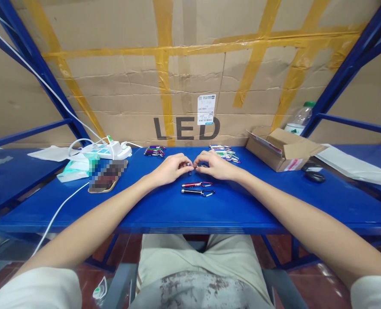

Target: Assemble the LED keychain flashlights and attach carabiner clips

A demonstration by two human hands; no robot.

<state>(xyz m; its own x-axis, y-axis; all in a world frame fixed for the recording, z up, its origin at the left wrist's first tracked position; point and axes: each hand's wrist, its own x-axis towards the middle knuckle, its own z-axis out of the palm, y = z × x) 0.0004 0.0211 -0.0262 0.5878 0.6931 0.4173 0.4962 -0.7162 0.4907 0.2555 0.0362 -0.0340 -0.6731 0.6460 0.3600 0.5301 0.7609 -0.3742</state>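
Observation:
Over the middle of the blue table, my left hand (pixel 174 169) and my right hand (pixel 216 165) are close together, fingertips pinched. My left fingers grip a small dark keychain flashlight with a silvery end (pixel 188 164). The right fingertips close on its other side, and the fingers hide most of it. Just in front of the hands lie a red keychain flashlight (pixel 192 185) and a black keychain flashlight (pixel 192 192), side by side, each with a carabiner clip. Beyond my left hand is a small pile of flashlights (pixel 154 151). A larger row of flashlights (pixel 224 153) lies behind my right hand.
An open cardboard box (pixel 282 148) stands at the right, with a black computer mouse (pixel 315 177) and white sheets (pixel 358 165) beside it. At the left are a phone (pixel 108 176), a white power strip (pixel 108 150) and cables. A large taped carton (pixel 129 94) forms the back.

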